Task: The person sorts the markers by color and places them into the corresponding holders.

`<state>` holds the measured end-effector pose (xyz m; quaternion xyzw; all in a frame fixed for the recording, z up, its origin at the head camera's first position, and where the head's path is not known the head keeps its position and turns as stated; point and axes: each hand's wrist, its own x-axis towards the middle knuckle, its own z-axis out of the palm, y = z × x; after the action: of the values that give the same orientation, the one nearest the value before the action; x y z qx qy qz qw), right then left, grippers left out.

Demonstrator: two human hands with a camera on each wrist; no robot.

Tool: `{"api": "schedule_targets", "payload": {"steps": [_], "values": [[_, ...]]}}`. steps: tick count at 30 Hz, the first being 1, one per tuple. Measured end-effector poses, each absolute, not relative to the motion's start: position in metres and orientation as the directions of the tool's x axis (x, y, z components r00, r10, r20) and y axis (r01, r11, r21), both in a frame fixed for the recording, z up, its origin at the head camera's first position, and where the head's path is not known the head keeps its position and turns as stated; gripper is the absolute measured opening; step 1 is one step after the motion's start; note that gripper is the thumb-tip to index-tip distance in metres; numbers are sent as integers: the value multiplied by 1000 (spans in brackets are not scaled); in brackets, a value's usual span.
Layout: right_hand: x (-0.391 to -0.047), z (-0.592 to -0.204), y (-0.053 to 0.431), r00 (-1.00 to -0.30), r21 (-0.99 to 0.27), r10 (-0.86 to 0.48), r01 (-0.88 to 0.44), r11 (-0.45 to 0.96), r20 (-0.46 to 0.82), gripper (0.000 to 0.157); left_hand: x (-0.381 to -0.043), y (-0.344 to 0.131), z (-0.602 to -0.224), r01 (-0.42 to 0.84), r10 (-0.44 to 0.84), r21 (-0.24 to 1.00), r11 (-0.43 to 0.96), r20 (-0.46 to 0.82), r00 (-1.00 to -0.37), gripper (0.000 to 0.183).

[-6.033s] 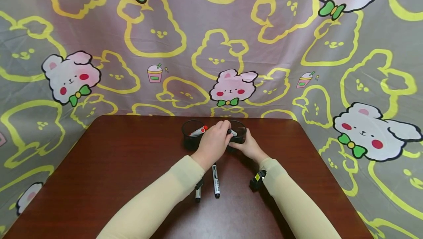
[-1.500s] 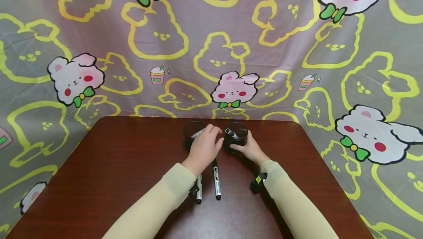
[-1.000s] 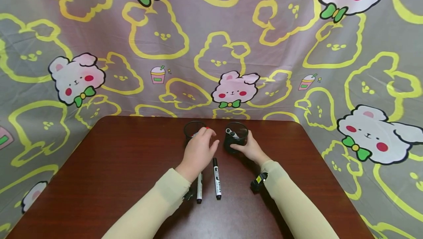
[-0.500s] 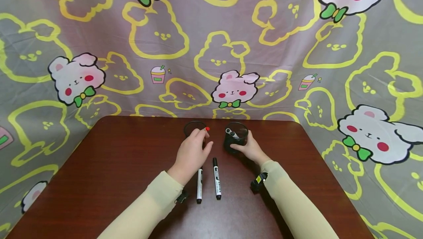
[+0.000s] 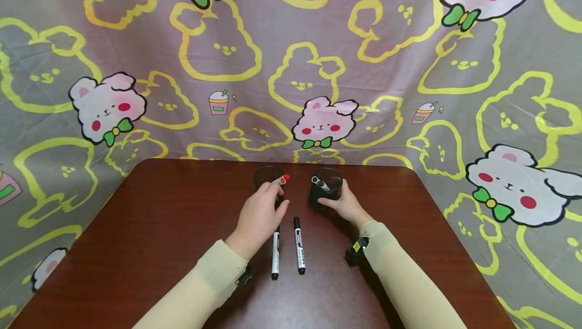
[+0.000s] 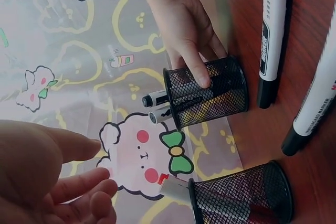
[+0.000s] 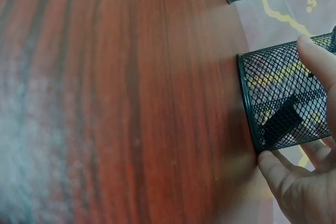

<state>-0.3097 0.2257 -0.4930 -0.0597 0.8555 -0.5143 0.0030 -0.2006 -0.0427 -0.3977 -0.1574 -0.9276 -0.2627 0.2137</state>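
Note:
My right hand (image 5: 347,205) grips the right-hand black mesh pen cup (image 6: 210,93), thumb on the near side and fingers round the far side. Two markers (image 6: 157,106) lean inside it, their ends above the rim. My left hand (image 5: 259,215) holds nothing, its fingers relaxed. It overlaps the left mesh pen cup (image 6: 241,198) in the head view but shows apart from it in the left wrist view. Red-ended markers (image 5: 283,179) stick out of that cup. Nearer to me, two black-capped whiteboard markers lie on the table, a left one (image 5: 275,255) and a right one (image 5: 299,245).
Both cups stand near the back edge of the dark red-brown wooden table (image 5: 173,228). A grey cloth (image 5: 254,81) with cartoon bunnies hangs behind and beside it. A small black camera (image 5: 356,250) is strapped at my right wrist.
Six seconds ago my left hand held a black-capped marker at the right cup; that marker now leans inside. The left hand has withdrawn leftward and toward me. The right hand keeps its grip.

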Motion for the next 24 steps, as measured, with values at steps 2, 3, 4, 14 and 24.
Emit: {"api": "schedule_targets", "payload": {"steps": [2, 3, 4, 14, 24], "values": [[-310, -493, 226, -992, -882, -107, -103, 461, 59, 83, -199, -43, -397, 394, 182, 423, 816, 460, -869, 23], [-310, -493, 225, -993, -883, -107, -101, 458, 59, 83, -199, -43, -397, 389, 182, 422, 819, 451, -874, 23], [-310, -493, 225, -992, -883, -107, -102, 458, 59, 83, -198, -44, -396, 384, 183, 422, 821, 444, -877, 23], [-311, -494, 225, -993, -882, -106, -97, 460, 54, 83, -193, -44, -399, 356, 197, 420, 835, 375, -906, 27], [-310, -493, 226, -992, -885, -109, -101, 454, 57, 83, -190, -46, -413, 335, 210, 402, 852, 323, -923, 27]]}}
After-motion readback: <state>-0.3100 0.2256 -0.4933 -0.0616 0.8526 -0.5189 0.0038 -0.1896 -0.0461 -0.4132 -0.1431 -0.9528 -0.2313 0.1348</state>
